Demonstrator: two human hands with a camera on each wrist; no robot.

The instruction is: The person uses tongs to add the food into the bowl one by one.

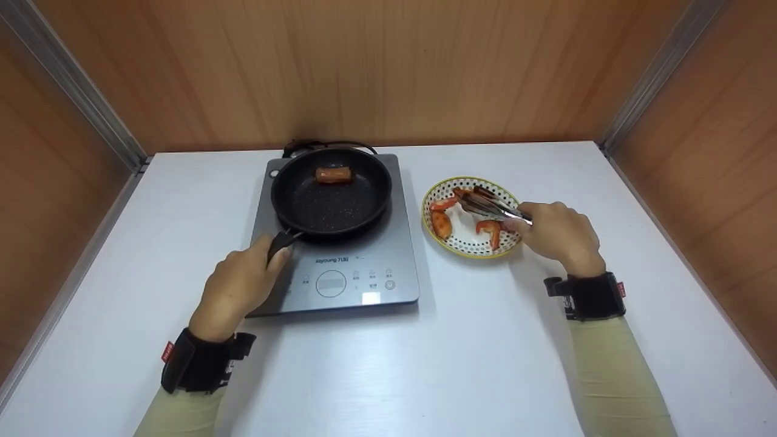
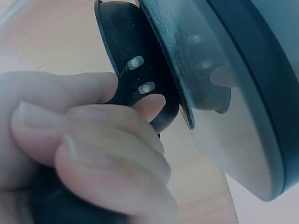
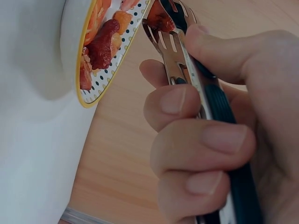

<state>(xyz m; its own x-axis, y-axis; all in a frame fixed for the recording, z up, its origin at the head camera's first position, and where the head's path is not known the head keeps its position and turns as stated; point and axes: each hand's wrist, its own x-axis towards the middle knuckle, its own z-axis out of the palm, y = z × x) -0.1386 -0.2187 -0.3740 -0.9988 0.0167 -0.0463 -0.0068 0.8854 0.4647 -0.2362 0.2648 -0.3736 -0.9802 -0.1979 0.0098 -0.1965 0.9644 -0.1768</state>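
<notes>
My left hand (image 1: 240,285) grips the black handle (image 1: 280,244) of a frying pan (image 1: 331,209). One browned sausage piece (image 1: 333,175) lies towards the pan's far side. In my right hand (image 1: 561,233) are metal tongs (image 1: 488,207), their tips over a yellow-rimmed, dotted dish (image 1: 428,212). The right wrist view shows a reddish food piece (image 3: 160,21) between the tong tips. Inside the dish are an orange oval piece (image 1: 441,224), a curled shrimp-like piece (image 1: 490,232) and a dark red piece (image 3: 103,45). The tongs hide part of the dish's contents.
Under the pan is a grey induction cooker (image 1: 364,267) with touch controls on its near side. A black cable (image 1: 346,144) runs behind it. Wooden panels (image 1: 388,73) enclose the white table (image 1: 364,370) at the back and both sides.
</notes>
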